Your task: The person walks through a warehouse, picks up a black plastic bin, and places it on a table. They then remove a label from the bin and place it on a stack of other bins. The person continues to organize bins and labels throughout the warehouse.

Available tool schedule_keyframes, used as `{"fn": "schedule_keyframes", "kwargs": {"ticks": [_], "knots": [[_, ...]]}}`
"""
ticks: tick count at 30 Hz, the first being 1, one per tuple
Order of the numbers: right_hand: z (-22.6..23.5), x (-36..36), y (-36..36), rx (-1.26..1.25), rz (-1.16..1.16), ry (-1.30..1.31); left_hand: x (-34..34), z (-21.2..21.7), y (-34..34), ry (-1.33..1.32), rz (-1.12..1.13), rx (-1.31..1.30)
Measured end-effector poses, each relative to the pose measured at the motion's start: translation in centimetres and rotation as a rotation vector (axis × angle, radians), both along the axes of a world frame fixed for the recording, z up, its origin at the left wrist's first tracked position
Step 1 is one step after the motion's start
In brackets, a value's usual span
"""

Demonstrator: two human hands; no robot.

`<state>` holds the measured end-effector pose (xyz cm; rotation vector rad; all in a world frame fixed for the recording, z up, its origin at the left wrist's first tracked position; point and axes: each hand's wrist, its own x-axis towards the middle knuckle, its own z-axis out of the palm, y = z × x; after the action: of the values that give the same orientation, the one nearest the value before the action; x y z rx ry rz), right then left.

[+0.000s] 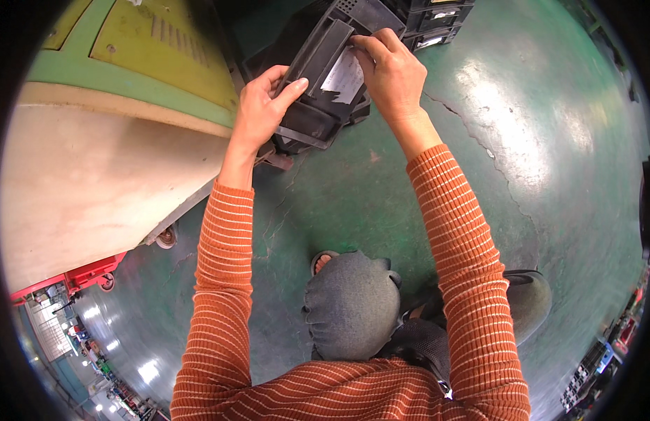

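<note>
A black crate (319,59) is held in the left grip (260,107), its label (344,76) touched by the right.

The crate's near edge is clasped between thumb and fingers of the left grip; the crate lies between both grips. The right grip (396,76) is bent inward at the label's upper end; whether paper or rim is pinched cannot be told. A ragged lower edge is shown by the label. Stacked crates (437,15) are seen beyond the right grip, a green cabinet (153,45) left of the left grip.
</note>
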<state>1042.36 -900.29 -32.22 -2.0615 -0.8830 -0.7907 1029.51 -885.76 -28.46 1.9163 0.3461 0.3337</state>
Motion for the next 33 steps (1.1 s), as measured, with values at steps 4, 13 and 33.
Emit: {"fn": "schedule_keyframes", "kwargs": {"ticks": [4, 13, 33], "knots": [[-0.2, 0.5, -0.2, -0.123, -0.008, -0.232, 0.1, 0.8, -0.3, 0.055, -0.026, -0.043], [0.2, 1.3, 0.1, -0.265, 0.064, -0.375, 0.3, 0.8, 0.1, 0.056, -0.011, -0.081], [0.4, -4.7, -8.9, 0.133, 0.169, 0.908, -1.2, -7.4, -3.2, 0.067, 0.135, 0.726]]}}
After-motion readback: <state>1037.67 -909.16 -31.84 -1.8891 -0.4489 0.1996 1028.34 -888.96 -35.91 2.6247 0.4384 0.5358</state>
